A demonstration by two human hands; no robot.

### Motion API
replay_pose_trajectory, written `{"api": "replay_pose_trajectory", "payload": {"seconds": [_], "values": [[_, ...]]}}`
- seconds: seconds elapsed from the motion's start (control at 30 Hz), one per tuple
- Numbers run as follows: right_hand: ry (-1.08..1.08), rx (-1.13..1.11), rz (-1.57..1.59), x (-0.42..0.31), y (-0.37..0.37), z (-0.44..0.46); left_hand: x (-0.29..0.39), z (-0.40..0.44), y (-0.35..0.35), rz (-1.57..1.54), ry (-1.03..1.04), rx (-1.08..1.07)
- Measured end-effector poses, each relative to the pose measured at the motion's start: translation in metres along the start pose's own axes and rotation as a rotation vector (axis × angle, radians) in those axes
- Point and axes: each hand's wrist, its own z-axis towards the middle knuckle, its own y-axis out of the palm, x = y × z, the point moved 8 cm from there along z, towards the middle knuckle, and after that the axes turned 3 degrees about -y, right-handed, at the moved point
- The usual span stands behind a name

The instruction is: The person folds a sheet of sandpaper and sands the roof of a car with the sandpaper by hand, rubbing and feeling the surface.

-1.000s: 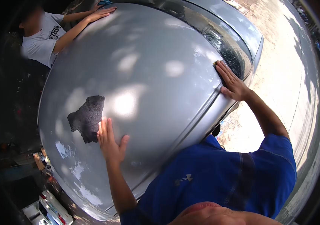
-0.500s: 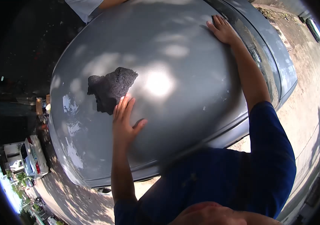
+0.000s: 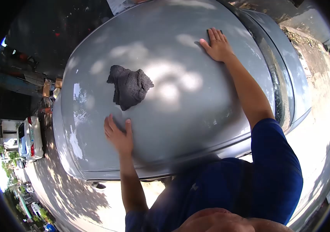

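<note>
A crumpled dark grey cloth lies on the matte grey roof of a car. Just below that cloth my left hand is open over the roof, thumb apart from the fingers and nothing seen in it. Farther right, my right hand lies flat on the roof with its fingers side by side. Dark edges of a thin pad show at both sides of these fingers. The rest of the pad is hidden under the hand, and its exact kind cannot be made out.
The windshield curves along the roof's right side. Part of another person's pale clothing shows at the far edge. A white car stands at left, near boxes. Sunlit ground lies around the car.
My left hand has come away from the cloth's lower edge. My right hand has shifted left and nearer on the roof. The view has turned, and the cloth looks differently folded.
</note>
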Motion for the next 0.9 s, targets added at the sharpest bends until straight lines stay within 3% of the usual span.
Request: {"api": "replay_pose_trajectory", "payload": {"seconds": [0.1,0.2,0.43,0.5,0.6,0.7,0.8,0.9], "values": [[0.26,0.059,-0.033,0.106,-0.002,0.004,0.017,0.011,0.011,0.102,0.005,-0.095],[0.449,0.073,-0.047,0.103,0.004,0.01,0.013,0.009,0.01,0.09,-0.047,-0.112],[-0.387,-0.145,0.091,-0.267,0.041,-0.023,0.002,0.008,0.012,0.024,-0.045,-0.132],[-0.581,-0.216,0.127,-0.327,0.072,-0.04,-0.006,0.008,0.014,-0.015,-0.031,-0.131],[-0.426,-0.14,0.047,-0.261,0.026,-0.056,-0.034,-0.012,0.005,0.037,-0.094,-0.195],[-0.061,0.01,0.032,-0.065,0.01,-0.021,-0.104,-0.032,-0.025,0.224,-0.351,-0.217],[0.268,-0.02,-0.052,0.058,0.0,-0.028,-0.194,-0.049,-0.051,0.243,-0.565,-0.159],[0.316,-0.018,-0.037,0.081,0.006,-0.015,-0.208,-0.05,-0.064,0.231,-0.649,-0.112]]}}
